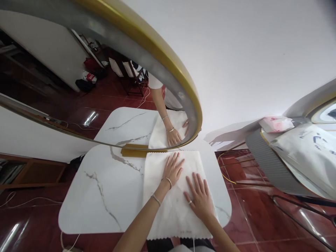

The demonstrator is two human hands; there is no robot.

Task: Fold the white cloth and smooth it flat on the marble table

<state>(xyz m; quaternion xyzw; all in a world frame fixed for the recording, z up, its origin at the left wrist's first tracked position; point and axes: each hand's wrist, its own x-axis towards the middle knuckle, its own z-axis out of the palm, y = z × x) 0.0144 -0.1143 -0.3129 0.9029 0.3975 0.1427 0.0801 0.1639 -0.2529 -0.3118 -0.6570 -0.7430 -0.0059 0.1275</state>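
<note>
A white cloth (168, 213) with scalloped edges lies spread over the right part of a white marble-patterned table (81, 206). Its near edge reaches the front of the tabletop. My left hand (172, 169) rests flat on the far half of the cloth, fingers stretched out, with bracelets on the wrist. To the right and a little nearer, my right hand (200, 197) is pressed flat on the cloth too, its fingers spread and a ring on one of them. Neither hand grips anything.
A large gold-framed mirror (194, 101) leans over the table's far edge and reflects one arm and the cloth. At the right stands a grey ribbed seat (267, 164) bearing a white printed bag (312, 143) and a pink-white packet (277, 124). A white cable (39, 198) crosses the red floor.
</note>
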